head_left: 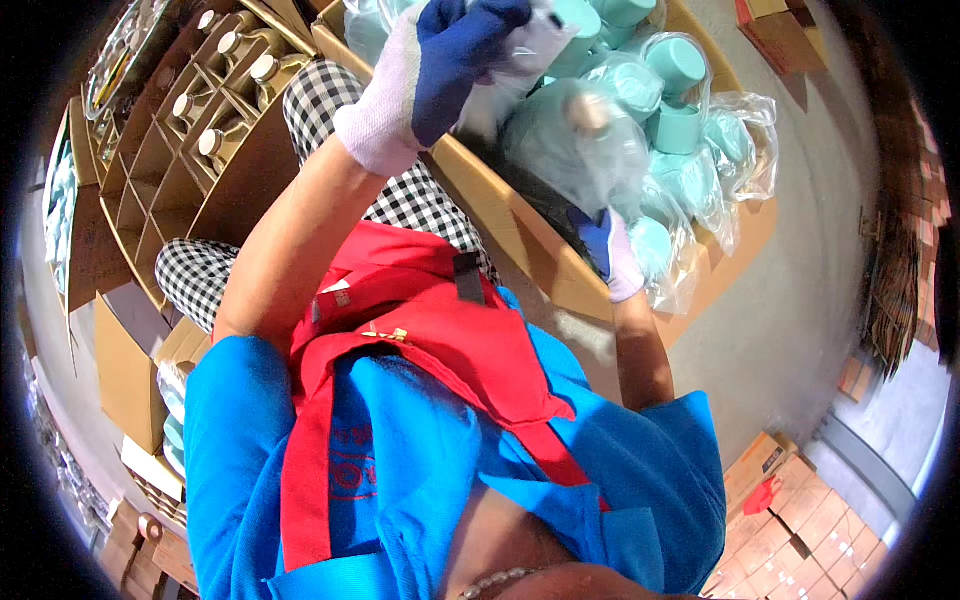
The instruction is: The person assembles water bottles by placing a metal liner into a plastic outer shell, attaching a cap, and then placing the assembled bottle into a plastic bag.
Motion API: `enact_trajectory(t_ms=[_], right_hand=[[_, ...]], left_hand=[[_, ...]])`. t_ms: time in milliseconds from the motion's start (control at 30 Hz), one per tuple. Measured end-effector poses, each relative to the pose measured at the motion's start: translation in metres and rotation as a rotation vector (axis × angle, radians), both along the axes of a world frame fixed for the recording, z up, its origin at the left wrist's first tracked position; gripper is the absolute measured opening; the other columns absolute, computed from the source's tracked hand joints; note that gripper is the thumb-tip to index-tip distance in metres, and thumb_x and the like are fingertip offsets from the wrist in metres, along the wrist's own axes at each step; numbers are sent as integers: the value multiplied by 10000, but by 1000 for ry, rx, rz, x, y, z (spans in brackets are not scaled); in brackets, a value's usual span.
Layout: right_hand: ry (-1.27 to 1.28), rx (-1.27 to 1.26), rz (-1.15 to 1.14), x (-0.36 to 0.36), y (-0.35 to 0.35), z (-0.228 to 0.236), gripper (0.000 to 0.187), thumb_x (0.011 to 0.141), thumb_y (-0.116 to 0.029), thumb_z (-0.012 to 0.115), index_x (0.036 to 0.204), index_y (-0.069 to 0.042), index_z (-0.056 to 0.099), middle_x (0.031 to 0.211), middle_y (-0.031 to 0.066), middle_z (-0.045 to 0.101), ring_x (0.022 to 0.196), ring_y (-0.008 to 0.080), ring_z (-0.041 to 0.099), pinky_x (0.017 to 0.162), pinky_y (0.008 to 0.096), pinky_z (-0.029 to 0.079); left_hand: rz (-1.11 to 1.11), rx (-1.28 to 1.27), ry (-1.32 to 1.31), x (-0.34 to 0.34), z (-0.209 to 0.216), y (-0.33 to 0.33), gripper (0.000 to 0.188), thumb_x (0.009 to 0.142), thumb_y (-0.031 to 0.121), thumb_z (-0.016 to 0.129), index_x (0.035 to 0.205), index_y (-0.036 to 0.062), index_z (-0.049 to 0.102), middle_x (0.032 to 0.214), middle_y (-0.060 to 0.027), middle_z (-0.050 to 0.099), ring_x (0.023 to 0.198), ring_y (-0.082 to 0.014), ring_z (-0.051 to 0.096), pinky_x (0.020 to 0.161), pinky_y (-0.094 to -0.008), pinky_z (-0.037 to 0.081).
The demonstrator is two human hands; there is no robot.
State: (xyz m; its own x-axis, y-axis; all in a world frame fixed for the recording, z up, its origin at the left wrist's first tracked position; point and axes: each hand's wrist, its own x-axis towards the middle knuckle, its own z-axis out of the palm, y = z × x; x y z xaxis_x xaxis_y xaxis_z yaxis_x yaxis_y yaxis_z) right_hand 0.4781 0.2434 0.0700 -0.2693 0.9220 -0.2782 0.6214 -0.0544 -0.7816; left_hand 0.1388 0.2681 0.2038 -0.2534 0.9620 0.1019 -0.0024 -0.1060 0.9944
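Observation:
My left hand point(440, 85), in a white-and-blue glove, is raised at the top with its fingers closed on a crumpled clear plastic bag point(525, 55). Below it, a blurred clear bag point(575, 140) with a small beige spot spreads over the box; I cannot tell whether it is the same bag. My right hand point(612, 255), gloved alike, reaches inside the near wall of the cardboard box point(550, 255), beside the bags. Its fingers are dark and partly hidden, so their grip is unclear. Several light-teal plastic cups or caps point(675, 62) fill the box, many in clear bags.
At left, a divided carton point(165, 150) holds gold bottles point(230, 140) with white caps in several cells. An open carton point(130, 370) stands below it. Stacked brown boxes point(810, 520) are at lower right; another carton point(785, 40) sits on the floor at upper right.

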Motion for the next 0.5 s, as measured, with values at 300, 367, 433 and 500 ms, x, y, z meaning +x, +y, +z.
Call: enact_trajectory(t_ms=[300,367,433,500], right_hand=[[883,-281,-86,-24,-38,100,422,1051,-272,488,1386,-17,506,1380,149,567,1207,272,596,1048,405,456],[1009,-434,-33,-50,-38,61,470,1073,-355,402,1413,-42,491,1393,124,561,1236,250,569,1049,395,449],[920,-497,116,-70,-32,48,471,1079,-352,371,1380,-23,521,1341,128,593,1204,244,586,1044,394,453],[908,-110,29,-69,-21,22,451,1073,-314,376,1352,1,537,1298,141,613,1180,241,596,1041,393,456]], left_hand=[[301,283,-587,-31,132,-41,518,998,402,563,1397,93,443,1150,-96,622,1014,-267,648,871,-474,575],[325,643,-177,-68,146,-66,436,999,357,539,1328,72,514,1161,-116,647,1025,-278,645,897,-450,539],[46,870,23,-101,166,-102,396,997,326,529,1281,52,560,1178,-138,659,1074,-302,626,948,-463,492],[-315,824,25,-122,189,-140,396,991,318,534,1273,42,565,1197,-150,653,1124,-320,602,991,-486,459]])
